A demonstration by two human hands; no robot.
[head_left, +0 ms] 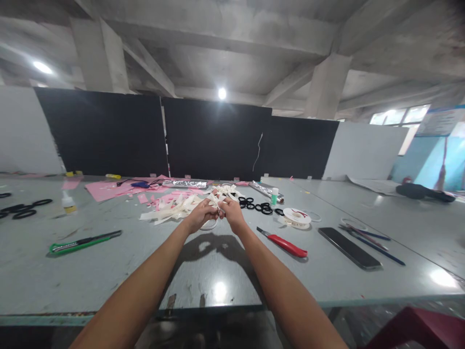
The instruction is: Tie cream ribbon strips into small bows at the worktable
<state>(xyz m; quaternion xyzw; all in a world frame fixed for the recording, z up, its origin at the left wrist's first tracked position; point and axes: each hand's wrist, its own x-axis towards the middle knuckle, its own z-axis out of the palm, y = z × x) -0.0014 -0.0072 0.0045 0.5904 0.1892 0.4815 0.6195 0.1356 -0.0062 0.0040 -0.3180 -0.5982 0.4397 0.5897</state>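
My left hand [201, 214] and my right hand [232, 213] meet over the middle of the table, fingers pinched together. Between the fingertips is a cream strip [215, 198], thin and crumpled; whether it is cloth or paper I cannot tell. Just under the hands a white ring [209, 225] shows in part. A loose heap of cream strips [172, 209] lies to the left of my left hand. Past my fingers there are more whitish ruffled pieces [228, 190]. Several black rings [266, 208] lie to the right of my right hand.
A green cutter [85, 242] lies left, a red cutter [285, 245] right. Farther right are a ribbon spool [297, 215], a phone [349, 248] and pencil-like sticks [376, 245]. Pink sheets [105, 190], a glue stick [274, 196] and a small bottle [68, 202] stand farther back. Dark panels [218, 140] close the back.
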